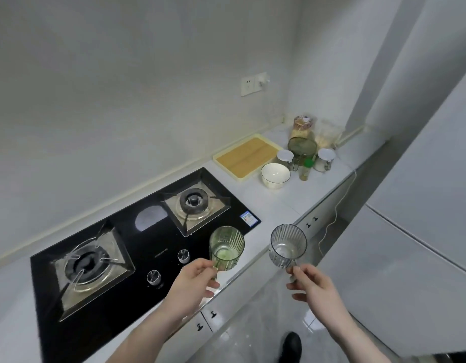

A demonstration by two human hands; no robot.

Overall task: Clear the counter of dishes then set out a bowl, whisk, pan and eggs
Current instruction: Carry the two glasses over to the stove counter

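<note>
- The left hand (194, 280) holds a green ribbed glass (226, 246) by its base, fingers curled round the lower part; the glass is lifted off the counter (276, 205), hanging over its front edge at about 6 o'clock in the view.
- The right hand (314, 286) pinches a clear ribbed glass (288, 244) near its foot, fingers closed on it; this glass is also in the air, out past the counter edge and just to the right of the green one.
- Judged from this, the clearing step is under way and not finished: two glasses are off the surface but have not been put anywhere yet.
- Still on the counter toward 1 o'clock: a white bowl (275, 175), two white mugs (285, 157) (325, 158), a small bottle with a green cap (306, 169), a round strainer-like thing (302, 148), a tall jar (302, 127) and a clear bag (327, 134) in the corner.
- A yellow tray (246, 157) lies flat against the wall, just left of the bowl.
- The stove (137, 247) fills the left of the view, from 8 to 12 o'clock; both burners are bare, no pan on them.
- Of the things to set out, only a bowl is in sight, and I cannot tell whether it is the one meant to stay.
- No whisk, pan or eggs show anywhere, so setting out looks wholly ahead.
</note>
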